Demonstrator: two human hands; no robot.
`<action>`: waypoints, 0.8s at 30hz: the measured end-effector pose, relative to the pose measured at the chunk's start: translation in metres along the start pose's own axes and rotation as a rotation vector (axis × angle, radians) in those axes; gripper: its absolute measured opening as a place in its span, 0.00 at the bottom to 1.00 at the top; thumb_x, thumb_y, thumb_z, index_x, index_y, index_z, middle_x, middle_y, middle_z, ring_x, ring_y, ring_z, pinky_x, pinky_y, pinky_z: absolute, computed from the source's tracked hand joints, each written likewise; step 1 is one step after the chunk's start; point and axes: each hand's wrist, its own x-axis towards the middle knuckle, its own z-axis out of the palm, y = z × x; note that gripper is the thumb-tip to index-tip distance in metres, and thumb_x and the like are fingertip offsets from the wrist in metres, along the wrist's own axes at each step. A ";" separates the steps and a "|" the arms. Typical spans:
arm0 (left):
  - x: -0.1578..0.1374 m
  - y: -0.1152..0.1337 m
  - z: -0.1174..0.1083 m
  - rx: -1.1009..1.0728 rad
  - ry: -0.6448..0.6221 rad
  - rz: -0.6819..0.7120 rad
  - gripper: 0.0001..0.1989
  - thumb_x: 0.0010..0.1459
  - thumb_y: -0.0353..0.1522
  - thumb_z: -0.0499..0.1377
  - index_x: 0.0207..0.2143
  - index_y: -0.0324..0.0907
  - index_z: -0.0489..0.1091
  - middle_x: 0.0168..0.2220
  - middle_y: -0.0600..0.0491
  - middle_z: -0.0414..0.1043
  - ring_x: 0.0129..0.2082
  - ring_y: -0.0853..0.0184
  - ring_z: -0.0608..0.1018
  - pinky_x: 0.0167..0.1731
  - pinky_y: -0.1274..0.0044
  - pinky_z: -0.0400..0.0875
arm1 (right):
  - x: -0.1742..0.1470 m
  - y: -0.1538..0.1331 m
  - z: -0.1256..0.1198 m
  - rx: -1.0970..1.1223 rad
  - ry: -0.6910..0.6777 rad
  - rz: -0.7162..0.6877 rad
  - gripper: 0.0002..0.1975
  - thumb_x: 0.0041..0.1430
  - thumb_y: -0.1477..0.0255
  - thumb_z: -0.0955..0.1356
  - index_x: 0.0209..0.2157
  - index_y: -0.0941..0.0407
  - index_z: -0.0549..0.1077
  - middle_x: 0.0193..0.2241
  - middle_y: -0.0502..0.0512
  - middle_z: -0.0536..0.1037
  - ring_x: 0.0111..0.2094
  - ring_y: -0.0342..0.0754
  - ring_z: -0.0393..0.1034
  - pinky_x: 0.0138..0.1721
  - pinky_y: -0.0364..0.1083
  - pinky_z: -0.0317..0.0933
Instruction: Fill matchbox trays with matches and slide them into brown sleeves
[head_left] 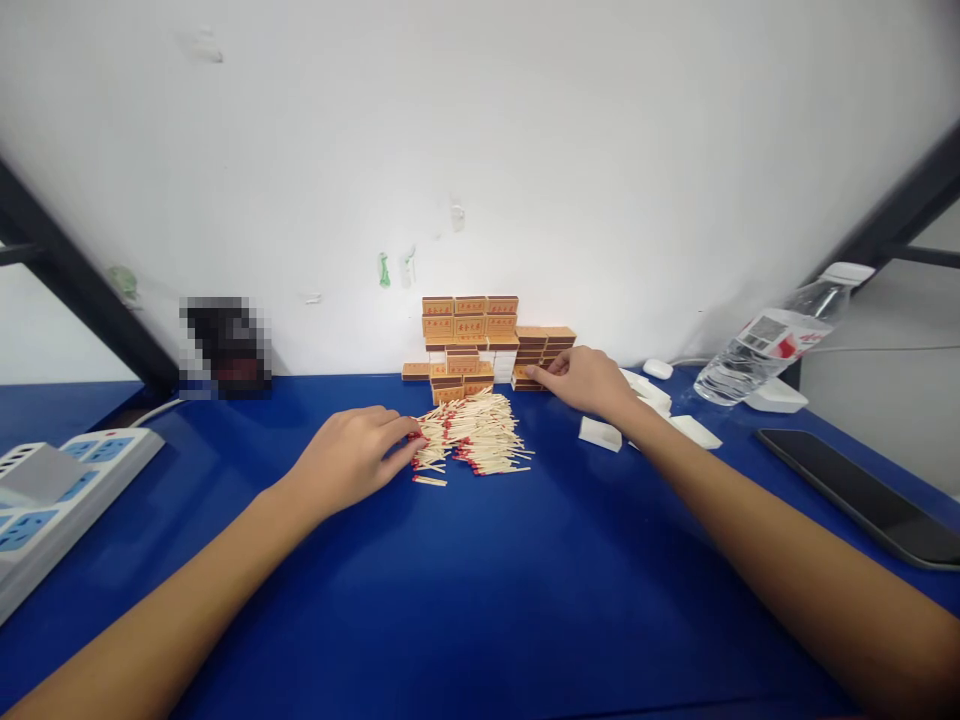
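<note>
A loose pile of wooden matches (487, 430) with red heads lies at the middle of the blue table. At its left edge my left hand (360, 455) is curled, thumb and finger closing on some match heads. Behind the pile, orange-and-brown matchboxes (470, 325) are stacked against the wall, with white box sides showing in the middle. My right hand (589, 380) reaches to the lower right of the stack, its thumb and fingers pinching a matchbox (526, 372). Its fingers partly cover the boxes there. Two matches (430, 481) lie apart, in front of the pile.
White empty box trays (600, 434) lie near my right forearm. Farther right are a leaning water bottle (780, 335), a white earphone case (658, 369) and a black phone (855, 490). A power strip (82, 480) sits at the left, below a blurred-out dark object (226, 347).
</note>
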 end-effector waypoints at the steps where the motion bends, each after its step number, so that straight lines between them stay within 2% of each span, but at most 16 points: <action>1: 0.000 0.001 -0.001 0.011 0.017 0.020 0.14 0.73 0.38 0.54 0.42 0.41 0.78 0.35 0.51 0.81 0.33 0.62 0.81 0.32 0.73 0.70 | 0.005 -0.002 0.002 -0.014 -0.013 0.027 0.24 0.59 0.48 0.67 0.25 0.54 0.76 0.27 0.62 0.80 0.30 0.56 0.74 0.29 0.50 0.58; 3: 0.000 0.003 -0.003 0.031 0.039 0.051 0.15 0.73 0.37 0.53 0.41 0.41 0.77 0.34 0.51 0.80 0.32 0.62 0.81 0.31 0.72 0.70 | 0.012 -0.003 0.002 -0.035 -0.052 0.056 0.24 0.60 0.49 0.67 0.21 0.54 0.73 0.23 0.60 0.77 0.27 0.55 0.72 0.28 0.50 0.57; 6: 0.001 0.003 -0.006 0.059 0.047 0.070 0.15 0.73 0.37 0.53 0.40 0.41 0.77 0.33 0.51 0.80 0.31 0.63 0.80 0.30 0.73 0.69 | 0.008 0.005 -0.010 -0.047 -0.112 0.041 0.24 0.63 0.51 0.65 0.22 0.54 0.73 0.23 0.60 0.77 0.27 0.53 0.71 0.29 0.50 0.57; 9: 0.001 0.004 -0.009 0.082 0.048 0.077 0.14 0.73 0.36 0.53 0.40 0.41 0.76 0.32 0.51 0.79 0.30 0.63 0.79 0.29 0.73 0.68 | -0.010 0.021 -0.032 -0.019 -0.239 -0.051 0.22 0.55 0.49 0.71 0.28 0.54 0.76 0.28 0.57 0.80 0.29 0.52 0.73 0.31 0.48 0.61; 11: 0.001 0.006 -0.009 0.081 0.049 0.087 0.15 0.73 0.36 0.53 0.39 0.41 0.76 0.31 0.52 0.79 0.29 0.63 0.79 0.28 0.73 0.68 | -0.026 0.035 -0.046 -0.017 -0.395 -0.121 0.26 0.49 0.46 0.73 0.36 0.54 0.78 0.32 0.57 0.81 0.31 0.52 0.74 0.31 0.48 0.63; 12: 0.001 0.006 -0.009 0.076 0.049 0.090 0.15 0.73 0.37 0.53 0.39 0.41 0.77 0.31 0.52 0.79 0.29 0.63 0.79 0.27 0.73 0.68 | -0.033 0.041 -0.051 -0.054 -0.426 -0.134 0.28 0.48 0.45 0.73 0.39 0.54 0.78 0.35 0.58 0.81 0.33 0.54 0.75 0.32 0.49 0.64; 16: 0.001 0.010 -0.007 0.029 0.074 0.084 0.16 0.74 0.37 0.52 0.39 0.41 0.78 0.33 0.52 0.80 0.30 0.65 0.81 0.28 0.74 0.70 | -0.051 0.051 -0.058 -0.170 -0.429 -0.143 0.23 0.48 0.52 0.74 0.40 0.54 0.78 0.39 0.60 0.80 0.37 0.56 0.74 0.35 0.50 0.65; 19: 0.000 0.016 -0.006 -0.075 0.073 0.060 0.14 0.73 0.37 0.54 0.40 0.42 0.78 0.34 0.53 0.81 0.31 0.66 0.81 0.29 0.75 0.70 | -0.062 0.031 -0.059 -0.131 -0.430 -0.229 0.18 0.52 0.54 0.72 0.38 0.53 0.79 0.38 0.58 0.80 0.36 0.54 0.74 0.34 0.49 0.64; 22: 0.000 0.030 -0.008 -0.232 0.015 0.023 0.13 0.70 0.41 0.58 0.42 0.43 0.79 0.32 0.54 0.80 0.30 0.67 0.81 0.30 0.75 0.71 | -0.084 -0.006 -0.056 -0.009 -0.446 -0.427 0.13 0.57 0.57 0.72 0.37 0.51 0.78 0.37 0.55 0.79 0.35 0.51 0.72 0.34 0.48 0.63; 24: 0.000 0.041 -0.011 -0.317 -0.051 -0.002 0.17 0.67 0.46 0.60 0.44 0.43 0.79 0.32 0.53 0.80 0.30 0.65 0.81 0.30 0.74 0.71 | -0.100 -0.033 -0.050 0.081 -0.496 -0.536 0.09 0.57 0.62 0.73 0.36 0.52 0.77 0.37 0.54 0.78 0.35 0.50 0.71 0.35 0.47 0.62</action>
